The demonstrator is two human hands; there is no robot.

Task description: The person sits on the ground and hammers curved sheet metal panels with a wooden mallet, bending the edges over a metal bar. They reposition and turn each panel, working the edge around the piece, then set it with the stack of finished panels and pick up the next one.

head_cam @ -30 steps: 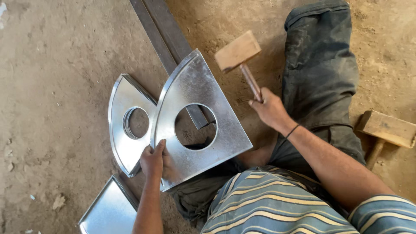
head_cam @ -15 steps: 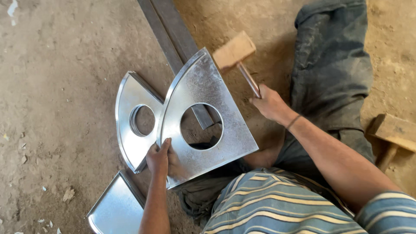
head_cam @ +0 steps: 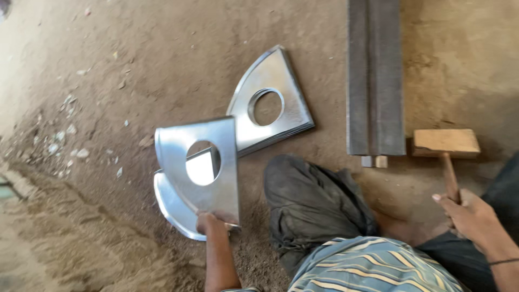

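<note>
Left hand fingers pinch the holed steel sheet over a matching piece to stack it; right hand fingers grip the mallet handle.

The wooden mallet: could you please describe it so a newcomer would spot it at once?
Find the long grey steel bar lying on the dirt floor. Just right of its near end lies the wooden mallet, its handle gripped by the right hand. It is the only wooden thing among shiny metal sheets.
</note>
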